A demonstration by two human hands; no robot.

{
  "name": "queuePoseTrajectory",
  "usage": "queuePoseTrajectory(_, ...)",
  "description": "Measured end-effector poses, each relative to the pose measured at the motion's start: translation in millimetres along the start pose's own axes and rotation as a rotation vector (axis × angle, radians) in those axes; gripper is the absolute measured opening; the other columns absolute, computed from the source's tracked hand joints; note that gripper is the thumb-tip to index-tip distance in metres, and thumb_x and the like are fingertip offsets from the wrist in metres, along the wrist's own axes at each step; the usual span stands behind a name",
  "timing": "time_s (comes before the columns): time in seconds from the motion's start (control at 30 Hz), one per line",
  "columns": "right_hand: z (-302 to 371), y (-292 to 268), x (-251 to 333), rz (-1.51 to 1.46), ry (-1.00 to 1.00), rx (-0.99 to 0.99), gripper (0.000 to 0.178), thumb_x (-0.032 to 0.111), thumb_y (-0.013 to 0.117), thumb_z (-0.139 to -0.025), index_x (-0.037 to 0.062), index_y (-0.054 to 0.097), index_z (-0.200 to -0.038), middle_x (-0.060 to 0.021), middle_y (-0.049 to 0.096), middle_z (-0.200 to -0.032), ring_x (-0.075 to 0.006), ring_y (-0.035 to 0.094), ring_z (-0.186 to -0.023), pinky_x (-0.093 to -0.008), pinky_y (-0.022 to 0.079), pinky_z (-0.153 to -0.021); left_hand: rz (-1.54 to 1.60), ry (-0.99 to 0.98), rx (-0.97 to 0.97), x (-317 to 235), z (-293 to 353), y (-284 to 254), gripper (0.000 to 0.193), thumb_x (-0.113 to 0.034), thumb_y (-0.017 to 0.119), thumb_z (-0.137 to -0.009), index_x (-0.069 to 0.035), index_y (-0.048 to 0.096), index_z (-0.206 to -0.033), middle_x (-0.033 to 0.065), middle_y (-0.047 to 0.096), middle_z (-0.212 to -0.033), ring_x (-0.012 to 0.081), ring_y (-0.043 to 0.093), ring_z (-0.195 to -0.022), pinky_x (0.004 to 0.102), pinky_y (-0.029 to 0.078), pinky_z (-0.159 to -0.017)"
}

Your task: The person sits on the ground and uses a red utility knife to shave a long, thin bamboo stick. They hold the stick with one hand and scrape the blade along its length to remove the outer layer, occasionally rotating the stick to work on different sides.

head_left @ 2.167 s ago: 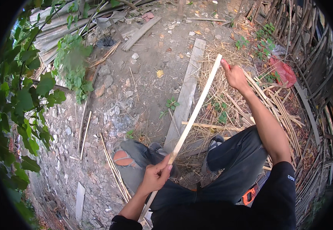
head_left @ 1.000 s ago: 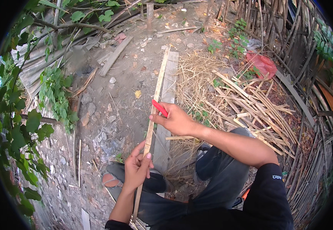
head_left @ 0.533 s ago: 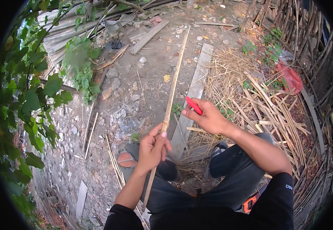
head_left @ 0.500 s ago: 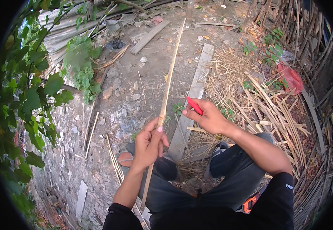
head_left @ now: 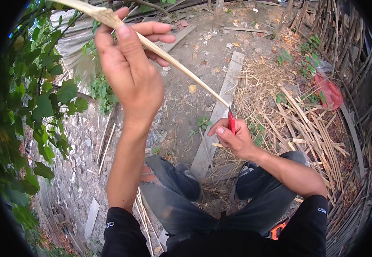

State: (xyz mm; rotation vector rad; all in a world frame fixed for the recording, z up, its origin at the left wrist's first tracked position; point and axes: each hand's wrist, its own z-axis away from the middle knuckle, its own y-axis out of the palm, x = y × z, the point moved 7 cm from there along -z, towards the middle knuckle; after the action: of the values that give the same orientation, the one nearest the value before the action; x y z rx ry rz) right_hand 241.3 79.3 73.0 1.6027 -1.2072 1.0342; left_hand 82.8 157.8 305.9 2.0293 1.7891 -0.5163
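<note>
My left hand (head_left: 135, 79), raised at the upper left, grips a long thin bamboo strip (head_left: 181, 67) between thumb and fingers, close to a thicker knot on it. The strip slants down to the right, and its lower end comes to the top of a red-handled knife (head_left: 231, 123). My right hand (head_left: 238, 140) is closed around that knife, which points upward. A short dark blade seems to show above the handle; whether it touches the strip I cannot tell. The strip's other end runs out at the upper left edge.
A grey plank (head_left: 222, 111) lies on the ground ahead of my knees. Straw and shavings (head_left: 260, 85) and several split strips (head_left: 310, 128) are heaped to the right, near a red plastic bag (head_left: 329, 92). An orange tool (head_left: 276, 231) is beside my right thigh. Leaves (head_left: 36, 107) hang at left.
My left hand has risen up and left, swinging the strip from near upright to a slant. My right hand has lowered slightly and turned the knife more upright, at the strip's end.
</note>
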Motion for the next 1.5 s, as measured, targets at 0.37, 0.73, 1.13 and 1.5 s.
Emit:
queuePoseTrajectory(0.37,-14.5,-41.0,8.4,-0.442,0.184,-0.438,0.028,0.032,0.066,-0.105,0.0114,0.059,-0.087,0.0085,0.036,-0.053,-0.0045,0.03,-0.042,-0.0255,0.021,-0.04,0.551,-0.648,-0.033,51.2,236.9,22.1,0.022,-0.023,0.036,-0.115,-0.018,0.034,-0.136,0.0264,0.031,-0.165,0.0411,0.052,-0.14,0.0458,0.06,-0.101)
queuePoseTrajectory(0.73,-19.9,-53.2,19.2,-0.236,0.178,-0.406,0.03,0.027,0.066,-0.106,0.0119,0.061,-0.081,0.0113,0.037,-0.052,-0.0016,0.029,-0.042,-0.0252,0.019,-0.042,0.395,-0.756,0.668,-42.6,277.0,-1.7,0.043,-0.009,0.062,-0.1,0.001,0.054,-0.14,0.0265,0.058,-0.146,0.0325,0.068,-0.12,0.0356,0.059,-0.088)
queuePoseTrajectory(1.13,-23.1,-46.8,13.0,-0.155,0.216,-0.318,0.029,0.031,0.062,-0.107,0.0046,0.068,-0.098,0.008,0.04,-0.054,-0.004,0.034,-0.044,-0.0263,0.025,-0.043,0.355,-1.204,0.7,24.4,294.4,-26.0,0.043,-0.014,0.052,-0.11,-0.001,0.05,-0.151,0.009,0.073,-0.093,0.0134,0.067,-0.059,0.0233,0.049,-0.056)
queuePoseTrajectory(1.5,-4.8,-4.3,17.0,1.042,0.257,0.15,0.059,0.054,0.05,-0.105,-0.0003,0.072,-0.101,-0.0266,0.07,-0.075,-0.0474,0.071,-0.077,-0.0556,0.055,-0.075,0.398,-1.282,0.322,72.4,290.9,-37.8,0.044,-0.018,0.051,-0.111,-0.012,0.05,-0.154,-0.004,0.037,-0.067,0.0052,0.034,-0.043,0.0217,0.027,-0.038)
